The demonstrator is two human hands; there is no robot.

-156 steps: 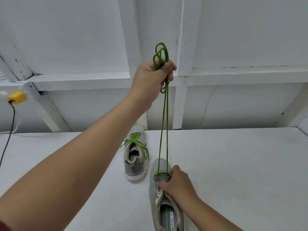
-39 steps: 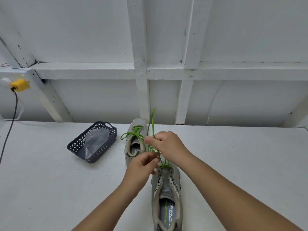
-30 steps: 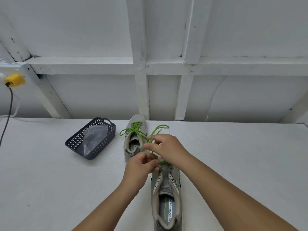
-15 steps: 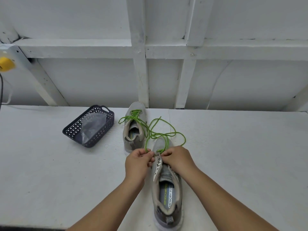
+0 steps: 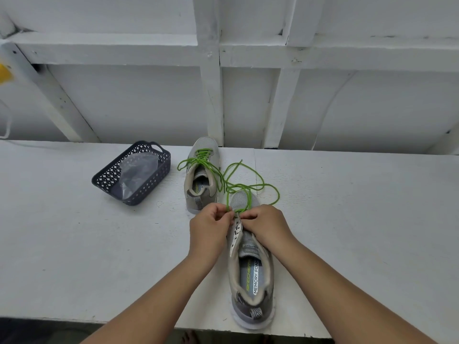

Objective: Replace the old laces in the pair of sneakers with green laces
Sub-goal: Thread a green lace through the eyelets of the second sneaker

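Two grey sneakers stand on the white table. The far sneaker (image 5: 201, 180) is laced with a green lace whose ends hang loose. The near sneaker (image 5: 250, 271) points away from me, heel at the table's front edge. A green lace (image 5: 250, 187) runs through its lowest eyelets and lies in loose loops beyond the toe. My left hand (image 5: 210, 229) pinches one strand of that lace at the left eyelet row. My right hand (image 5: 267, 225) grips the lace at the right eyelet row. Fingertips hide the exact eyelets.
A dark perforated plastic basket (image 5: 164, 167) with a clear plastic bag inside sits at the left of the far sneaker. A white framed wall rises behind the table. A yellow object (image 5: 3, 70) is at the far left edge. The table's front edge (image 5: 74, 319) is near.
Earlier my left hand held the lace high and taut. Since then both hands came down to the near sneaker's eyelets, and the lace now lies slack in loops past the toe.
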